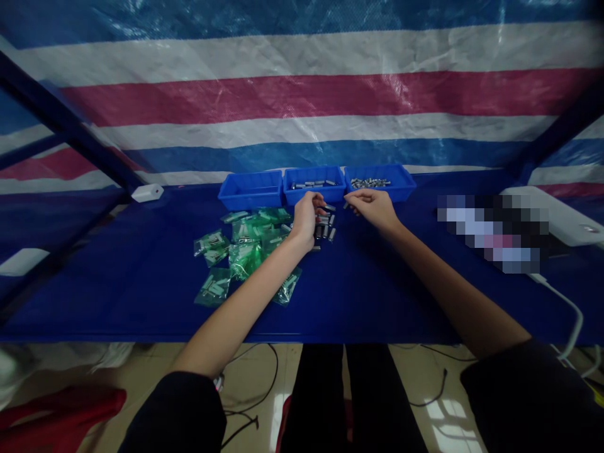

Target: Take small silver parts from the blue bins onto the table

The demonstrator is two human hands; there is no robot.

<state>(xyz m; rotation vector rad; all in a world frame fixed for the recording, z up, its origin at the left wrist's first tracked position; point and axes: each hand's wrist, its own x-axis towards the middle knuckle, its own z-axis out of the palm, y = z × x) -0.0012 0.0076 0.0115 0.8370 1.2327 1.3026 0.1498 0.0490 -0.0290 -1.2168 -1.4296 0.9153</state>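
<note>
My left hand [306, 220] is curled in front of the middle bin, at the left edge of a loose group of small metal cylinders [332, 234] on the blue table. What its fingers hold, if anything, is partly hidden. To the right, my right hand [374, 207] pinches a small metal piece [346, 205] between thumb and fingertips. Several small clear and green plastic bags [245, 259] with pale and metal pieces inside lie left of my left hand, some partly behind my forearm.
Three blue bins stand in a row: a left bin [250, 200], a middle bin [314, 194] with metal cylinders and a right bin [401, 189] with small metal parts. A white device [552, 214] with a cable lies right. A small white box [147, 192] is far left.
</note>
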